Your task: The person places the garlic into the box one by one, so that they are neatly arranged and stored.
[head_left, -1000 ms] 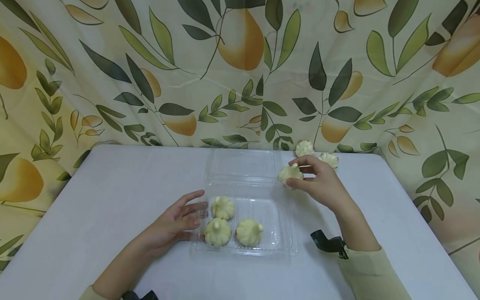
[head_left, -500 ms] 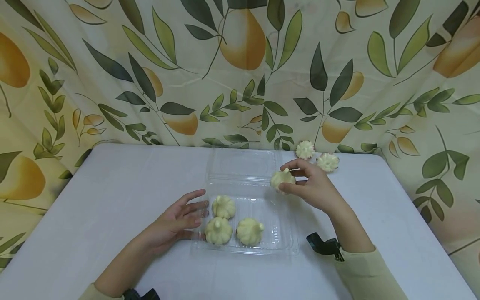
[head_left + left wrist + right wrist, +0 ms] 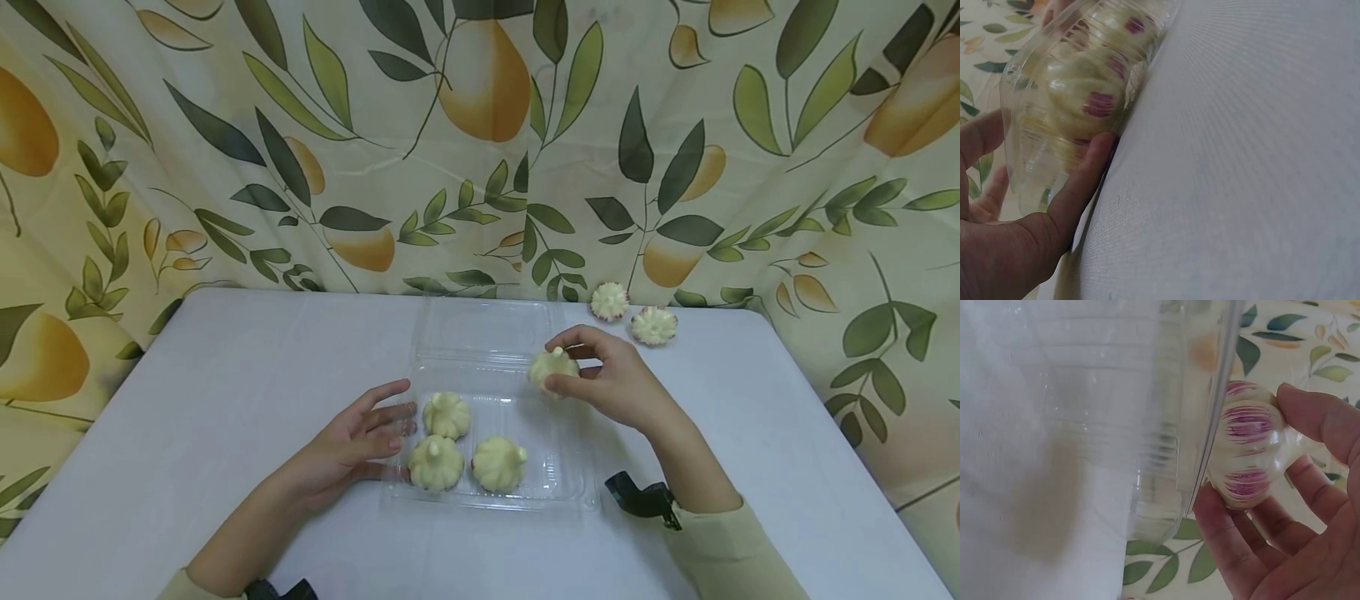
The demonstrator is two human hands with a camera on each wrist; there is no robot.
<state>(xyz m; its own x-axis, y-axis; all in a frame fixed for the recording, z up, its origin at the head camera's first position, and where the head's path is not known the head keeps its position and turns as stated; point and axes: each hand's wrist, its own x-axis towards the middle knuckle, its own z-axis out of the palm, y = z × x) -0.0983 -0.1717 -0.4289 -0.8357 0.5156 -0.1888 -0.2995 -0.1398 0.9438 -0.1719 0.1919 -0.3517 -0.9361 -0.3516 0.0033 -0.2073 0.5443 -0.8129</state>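
My right hand point(image 3: 617, 379) pinches a garlic bulb point(image 3: 553, 372) between thumb and fingers, over the far right part of a clear plastic clamshell box point(image 3: 551, 492). In the right wrist view the held garlic bulb point(image 3: 1249, 444) shows purple streaks and overlaps the box's rim point(image 3: 1213, 425). Three more pale garlic bulbs sit inside the box: one at the back left point(image 3: 446, 415), one at the front left point(image 3: 436, 463), and one front middle point(image 3: 498, 464). My left hand point(image 3: 345, 446) rests against the box's left side, fingers spread; its thumb point(image 3: 1088, 178) touches the wall in the left wrist view.
The box's lid point(image 3: 487, 329) lies folded back toward the rear of the white table point(image 3: 247, 367). Two garlic bulbs lie at the back right edge, one farther back point(image 3: 609, 301) and one nearer point(image 3: 654, 326). A patterned curtain point(image 3: 480, 167) hangs right behind the table.
My right hand has moved left and slightly nearer with the garlic bulb, from beside the box to above its far right part. The left hand and the box have stayed in place.
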